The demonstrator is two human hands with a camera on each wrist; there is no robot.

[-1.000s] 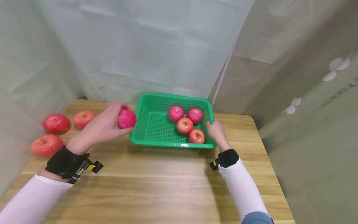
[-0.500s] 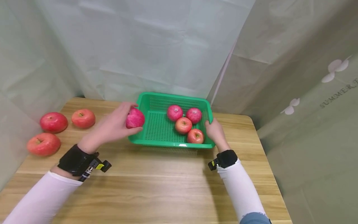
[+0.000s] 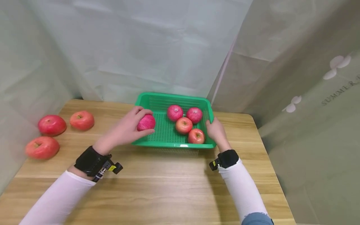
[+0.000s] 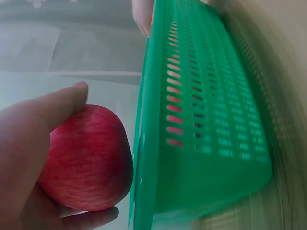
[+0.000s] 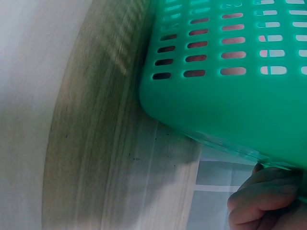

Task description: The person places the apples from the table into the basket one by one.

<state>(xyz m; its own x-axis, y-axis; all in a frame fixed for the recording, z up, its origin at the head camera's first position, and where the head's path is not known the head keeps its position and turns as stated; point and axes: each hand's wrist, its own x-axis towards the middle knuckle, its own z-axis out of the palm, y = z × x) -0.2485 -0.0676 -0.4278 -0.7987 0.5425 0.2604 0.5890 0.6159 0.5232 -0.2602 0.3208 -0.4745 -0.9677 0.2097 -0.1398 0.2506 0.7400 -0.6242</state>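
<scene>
My left hand (image 3: 127,126) grips a deep pink-red apple (image 3: 146,122) between thumb and fingers, over the left part of a green plastic basket (image 3: 157,144). The left wrist view has this apple (image 4: 88,160) beside the basket's rim, above rim height. On the basket's right end, my right hand (image 3: 217,131) grips the rim; the right wrist view catches its curled fingers (image 5: 266,196) at the rim. Inside the basket, toward the right, sit two pink apples (image 3: 175,112) and two orange-red apples (image 3: 184,125).
Three more apples lie on the wooden table (image 3: 168,187) at the left: a dark red apple (image 3: 52,125), a smaller apple (image 3: 82,120) and a large apple (image 3: 42,147). Pale cloth sheets (image 3: 157,47) hang behind the table and along both sides.
My left hand has carried the pink-red apple rightward, from outside the basket's left rim to over its inside. My right hand has kept its grip on the rim.
</scene>
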